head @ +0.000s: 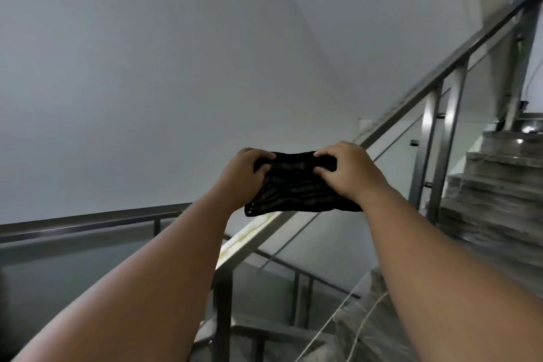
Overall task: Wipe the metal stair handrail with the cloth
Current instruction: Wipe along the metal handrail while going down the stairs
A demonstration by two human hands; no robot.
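**Both hands on the cloth, right over the rail**

Near the camera it's just two bare forearms coming in from the bottom corners, both cut off by the frame edge. Further out, the left hand and right hand each grip one end of a dark striped cloth, fingers curled over its top edge and thumbs pressed into the front. The cloth is stretched between them and sits across the metal handrail, hiding the stretch of rail under it, so I can't tell if it's actually pressing on the metal or just above it. Below the cloth the rail's flat top shows some yellowish streaks, kinda blurry.

Past the hands the handrail climbs to the upper right, with upright posts and what looks like glass panels between them. The grey stone steps on the right are smeared. A second, level rail runs off left in front of the plain white wall.
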